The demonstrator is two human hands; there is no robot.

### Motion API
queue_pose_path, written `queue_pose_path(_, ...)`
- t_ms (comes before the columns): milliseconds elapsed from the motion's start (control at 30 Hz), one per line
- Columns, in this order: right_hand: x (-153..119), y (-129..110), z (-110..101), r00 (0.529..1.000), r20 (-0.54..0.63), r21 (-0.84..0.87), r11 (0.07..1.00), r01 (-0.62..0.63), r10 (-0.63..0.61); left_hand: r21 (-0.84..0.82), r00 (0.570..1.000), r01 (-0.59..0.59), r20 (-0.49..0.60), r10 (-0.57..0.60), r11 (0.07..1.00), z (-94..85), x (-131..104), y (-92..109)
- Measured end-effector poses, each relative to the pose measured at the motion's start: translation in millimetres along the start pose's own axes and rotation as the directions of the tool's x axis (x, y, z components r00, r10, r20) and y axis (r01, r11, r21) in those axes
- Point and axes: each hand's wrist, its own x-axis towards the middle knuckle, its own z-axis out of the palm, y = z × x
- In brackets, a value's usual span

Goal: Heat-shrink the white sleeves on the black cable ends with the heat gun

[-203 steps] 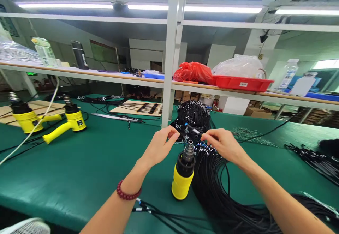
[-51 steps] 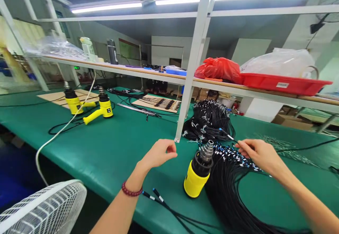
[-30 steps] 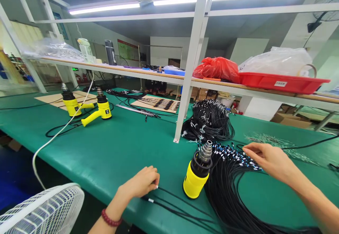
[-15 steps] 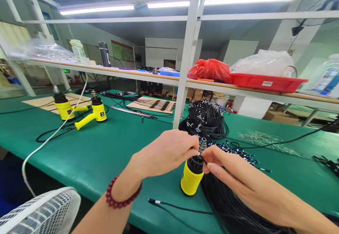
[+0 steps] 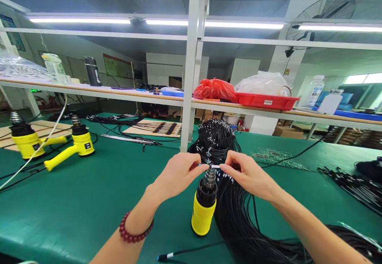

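Observation:
My left hand (image 5: pixel 182 174) and my right hand (image 5: pixel 249 172) pinch a thin cable (image 5: pixel 215 166) between them, a hand at each side. Its white sleeve and a bit of blue show between the fingertips. It stretches level just above the metal nozzle of a yellow heat gun (image 5: pixel 203 214), which stands upright on the green table. Behind and right of the gun lies a thick bundle of black cables (image 5: pixel 235 220). In front, a single black cable end (image 5: pixel 167 256) with a blue tip and white band rests on the table.
Two more yellow heat guns (image 5: pixel 83 142) stand at the left. A heap of coiled cables (image 5: pixel 216 134) sits beyond my hands, near the shelf post (image 5: pixel 193 57). Thin clear strands (image 5: pixel 280 158) and more black cables (image 5: pixel 352 188) lie right. The shelf holds a red tray (image 5: pixel 268 101).
My hands have spread slightly apart, and the cable between them now lies level over the nozzle. The camera view has turned right, so the surroundings appear farther left.

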Motion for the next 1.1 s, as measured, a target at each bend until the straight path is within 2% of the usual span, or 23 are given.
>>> queue_pose_path(100,5.0,1.5,2.2,1.000,-0.024,-0.033,0.999,-0.003,0.002,-0.090,0.998,0.060,-0.009,-0.061,0.994,3.6,1.8,-0.9)
queue_pose_path(333,12.1,7.6,6.6,0.999,-0.038,-0.061,0.998,0.000,-0.003,-0.199,0.994,0.098,-0.026,-0.106,0.975,14.7,6.4,-9.8)
queue_pose_path(800,16.0,10.5,8.0,0.999,-0.031,-0.086,0.996,-0.011,0.008,-0.308,0.992,0.090,-0.054,-0.112,0.947,19.8,10.8,-14.1)
queue_pose_path(967,14.8,8.0,0.9,0.999,0.046,-0.097,0.995,0.012,-0.008,-0.316,0.991,0.093,-0.062,-0.119,0.944,17.8,9.3,-12.4)
queue_pose_path(1100,13.9,6.8,-2.0,0.999,0.041,-0.083,0.996,0.034,-0.031,-0.221,0.985,0.157,-0.030,-0.168,0.963,15.5,9.7,-12.8)
